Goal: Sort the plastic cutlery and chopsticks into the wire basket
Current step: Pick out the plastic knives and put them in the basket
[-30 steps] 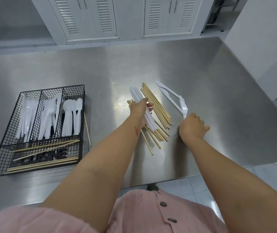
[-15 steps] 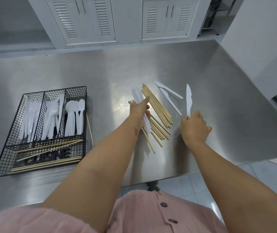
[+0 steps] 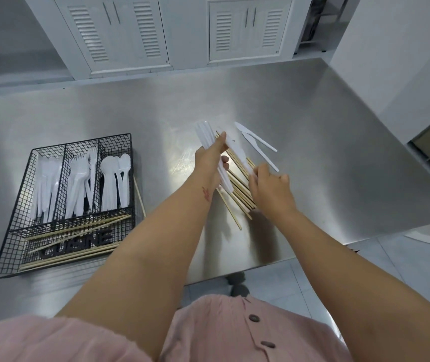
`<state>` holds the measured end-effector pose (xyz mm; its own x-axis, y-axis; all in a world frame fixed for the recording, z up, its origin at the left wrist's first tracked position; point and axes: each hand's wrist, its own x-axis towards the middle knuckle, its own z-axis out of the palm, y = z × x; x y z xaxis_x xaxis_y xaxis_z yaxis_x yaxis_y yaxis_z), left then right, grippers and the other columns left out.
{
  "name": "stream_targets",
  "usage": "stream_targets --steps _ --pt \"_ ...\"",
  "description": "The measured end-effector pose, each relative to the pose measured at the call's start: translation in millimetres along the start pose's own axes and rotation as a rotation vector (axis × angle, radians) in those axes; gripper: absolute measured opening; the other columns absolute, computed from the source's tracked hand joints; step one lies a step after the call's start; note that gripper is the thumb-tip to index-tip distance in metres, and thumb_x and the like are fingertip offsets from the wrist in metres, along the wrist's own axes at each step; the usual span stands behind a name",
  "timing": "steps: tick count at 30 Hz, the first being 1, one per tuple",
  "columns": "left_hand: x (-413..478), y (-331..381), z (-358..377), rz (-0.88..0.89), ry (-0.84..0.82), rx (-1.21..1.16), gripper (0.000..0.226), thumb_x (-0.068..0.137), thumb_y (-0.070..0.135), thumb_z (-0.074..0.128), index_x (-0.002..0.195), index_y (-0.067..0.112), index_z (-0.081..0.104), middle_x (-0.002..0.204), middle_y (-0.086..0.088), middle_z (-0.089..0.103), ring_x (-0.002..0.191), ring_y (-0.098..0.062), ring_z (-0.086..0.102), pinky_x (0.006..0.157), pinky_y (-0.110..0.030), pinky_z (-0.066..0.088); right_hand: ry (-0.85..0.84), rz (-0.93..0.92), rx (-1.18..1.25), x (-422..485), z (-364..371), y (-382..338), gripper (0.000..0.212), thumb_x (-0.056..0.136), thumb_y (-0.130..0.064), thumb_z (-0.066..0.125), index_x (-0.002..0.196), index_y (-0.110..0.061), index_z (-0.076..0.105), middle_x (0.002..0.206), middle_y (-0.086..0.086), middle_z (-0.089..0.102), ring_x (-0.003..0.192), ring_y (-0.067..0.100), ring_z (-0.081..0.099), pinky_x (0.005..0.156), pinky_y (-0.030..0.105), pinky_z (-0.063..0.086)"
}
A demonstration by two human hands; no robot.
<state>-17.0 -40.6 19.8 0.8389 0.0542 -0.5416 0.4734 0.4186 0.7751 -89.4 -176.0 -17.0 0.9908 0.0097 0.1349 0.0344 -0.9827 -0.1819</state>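
Plastic knives (image 3: 204, 137) are held as a bundle in the left grip (image 3: 210, 159), which is closed around them above the chopsticks (image 3: 237, 189) near the middle of the tabletop (image 3: 339, 152). The right grip (image 3: 270, 188) pinches a single knife (image 3: 237, 152) by one end and brings it against the bundle. The wire basket (image 3: 83, 142) sits near the front edge on the left side, well apart from the hands, with knives, forks, spoons and some chopsticks inside.

The risk, I think, is this: the bundle is smooth and a little fanned, so adding a knife may let others slip down onto the chopsticks. A wrist may also push sticks toward the front edge, which is near. Two loose knives (image 3: 258, 145) lie toward the right edge. Bare steel lies between the hands and the basket, and one stray chopstick (image 3: 139, 197) lies just beside the basket's right wall.
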Motion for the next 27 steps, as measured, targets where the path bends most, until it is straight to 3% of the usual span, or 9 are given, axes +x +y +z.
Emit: stream_targets --steps 3,7,10,13,15,17,19,22,27 --pt "0 5 -5 -0.013 -0.003 -0.012 0.020 0.088 0.024 0.073 0.096 0.008 0.064 0.084 -0.007 0.064 0.057 -0.016 0.050 0.050 -0.026 0.043 -0.018 0.008 0.135 -3 -6 -4 0.012 0.104 -0.028 0.033 0.101 -0.016 0.035 0.071 0.000 0.059 0.057 0.025 0.046 0.082 0.039 0.038" --pt "0 5 -8 -0.026 0.059 -0.041 0.015 0.090 0.018 0.069 0.099 0.007 0.063 0.082 -0.008 0.062 0.063 -0.018 0.054 0.054 -0.027 0.048 -0.012 0.038 0.235 -7 -10 -11 0.021 0.105 -0.031 0.033 0.106 -0.011 0.041 0.076 0.000 0.054 0.062 0.028 0.048 0.062 0.032 0.035" --pt "3 5 -11 -0.007 0.137 -0.095 0.008 0.092 0.014 0.066 0.093 0.010 0.059 0.086 -0.010 0.065 0.073 -0.022 0.061 0.066 -0.031 0.056 0.062 0.076 0.240 -4 -10 -14 0.024 0.105 -0.032 0.028 0.106 -0.012 0.041 0.075 -0.001 0.053 0.061 0.032 0.050 0.057 0.033 0.033" --pt "4 4 -14 -0.002 0.128 -0.144 0.010 0.096 0.013 0.060 0.104 0.012 0.055 0.098 -0.013 0.071 0.088 -0.028 0.071 0.079 -0.042 0.060 0.117 0.098 0.234 0 -11 -17 0.025 0.106 -0.033 0.025 0.105 -0.014 0.041 0.073 -0.001 0.055 0.059 0.029 0.049 0.055 0.032 0.033" --pt "3 4 -15 0.011 0.110 -0.162 0.014 0.098 0.012 0.057 0.110 0.008 0.053 0.091 -0.012 0.070 0.079 -0.027 0.070 0.077 -0.044 0.061 0.119 0.107 0.240 4 -13 -22 0.025 0.106 -0.034 0.024 0.105 -0.015 0.040 0.070 -0.002 0.054 0.057 0.026 0.048 0.054 0.032 0.033" --pt "5 3 -16 0.020 0.135 -0.135 0.026 0.096 0.015 0.058 0.118 0.000 0.054 0.083 -0.011 0.064 0.064 -0.022 0.062 0.065 -0.034 0.062 0.096 0.140 0.257 8 -13 -28 0.025 0.106 -0.033 0.023 0.102 -0.016 0.040 0.071 0.000 0.053 0.061 0.028 0.049 0.055 0.033 0.034" --pt "6 4 -15 0.021 0.149 -0.059 0.036 0.094 0.028 0.062 0.116 -0.001 0.057 0.080 -0.009 0.059 0.056 -0.018 0.054 0.048 -0.022 0.054 0.080 0.178 0.307 11 -11 -33 0.021 0.106 -0.028 0.023 0.097 -0.017 0.039 0.075 0.001 0.052 0.067 0.029 0.050 0.058 0.035 0.035" --pt "6 5 -11 0.013 0.083 0.043 0.055 0.083 0.055 0.069 0.108 0.007 0.060 0.082 -0.004 0.058 0.052 -0.016 0.049 0.047 -0.023 0.047 0.053 0.217 0.421 15 -10 -37 0.018 0.104 -0.021 0.027 0.096 -0.016 0.042 0.082 0.001 0.054 0.074 0.030 0.051 0.063 0.036 0.038" --pt "8 4 1 0.001 0.025 0.090 0.024 0.084 0.024 0.077 0.078 0.008 0.060 0.069 -0.004 0.062 0.046 -0.017 0.049 0.049 -0.024 0.045 0.042 0.115 0.517 22 -9 -39 0.019 0.101 -0.018 0.033 0.096 -0.013 0.050 0.083 -0.004 0.054 0.076 0.024 0.051 0.064 0.036 0.038"
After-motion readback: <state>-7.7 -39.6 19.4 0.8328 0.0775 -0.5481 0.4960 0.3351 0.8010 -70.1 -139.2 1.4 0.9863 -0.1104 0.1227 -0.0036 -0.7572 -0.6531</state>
